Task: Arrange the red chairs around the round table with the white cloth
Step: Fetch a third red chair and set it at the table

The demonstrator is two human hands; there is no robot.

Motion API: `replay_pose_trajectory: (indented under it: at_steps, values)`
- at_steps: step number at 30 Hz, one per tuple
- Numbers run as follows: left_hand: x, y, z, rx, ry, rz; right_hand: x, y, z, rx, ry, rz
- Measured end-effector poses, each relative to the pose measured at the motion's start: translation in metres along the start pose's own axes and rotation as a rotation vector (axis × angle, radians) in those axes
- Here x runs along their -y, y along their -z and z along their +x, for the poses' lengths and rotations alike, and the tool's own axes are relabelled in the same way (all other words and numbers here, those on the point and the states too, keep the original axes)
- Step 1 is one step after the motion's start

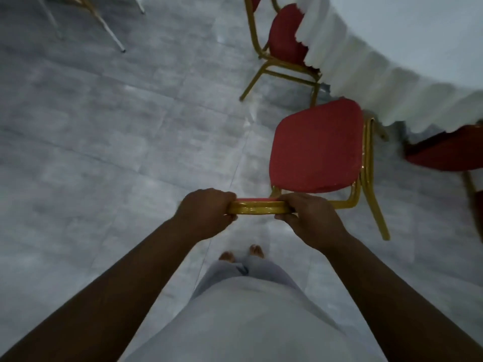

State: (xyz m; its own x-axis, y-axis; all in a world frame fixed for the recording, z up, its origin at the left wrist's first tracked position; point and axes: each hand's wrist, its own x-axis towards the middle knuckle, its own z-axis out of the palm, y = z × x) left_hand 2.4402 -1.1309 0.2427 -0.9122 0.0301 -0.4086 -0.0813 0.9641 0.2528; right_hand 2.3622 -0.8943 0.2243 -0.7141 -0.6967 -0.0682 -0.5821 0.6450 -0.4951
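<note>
The gold-framed red padded chair [317,147] at centre right, gripped by left hand [206,212] and right hand [311,220], remains to be tucked against the white-clothed round desk [407,56].

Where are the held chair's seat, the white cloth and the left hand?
held chair's seat [316,147]: head view, middle of the red cushion.
white cloth [366,71]: head view, pleated skirt hanging off the table edge.
left hand [206,212]: head view, back of the hand gripping the backrest's gold top rail.
</note>
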Motion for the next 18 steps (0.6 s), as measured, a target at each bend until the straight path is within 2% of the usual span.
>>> replay_pose_trajectory:
  at_steps: [3,6,9,13,16,18]
  values:
    - [0.021,0.0,0.002,0.082,0.052,-0.109,-0.018,0.026,-0.025,-0.017,-0.116,0.065]
    - [-0.003,0.005,0.015,0.145,-0.09,-0.078,-0.028,0.056,-0.043,-0.008,-0.166,0.039]
    - [-0.041,0.007,0.026,0.168,-0.177,-0.03,-0.032,0.092,-0.057,0.087,-0.206,-0.091]
    - [-0.101,0.009,0.03,0.103,-0.257,-0.027,-0.016,0.115,-0.075,0.15,-0.169,-0.206]
    - [-0.15,0.007,0.032,0.04,-0.28,-0.031,-0.018,0.122,-0.093,0.111,-0.138,-0.296]
    - [-0.178,0.003,0.033,-0.032,-0.305,-0.073,-0.037,0.133,-0.11,0.074,-0.161,-0.268]
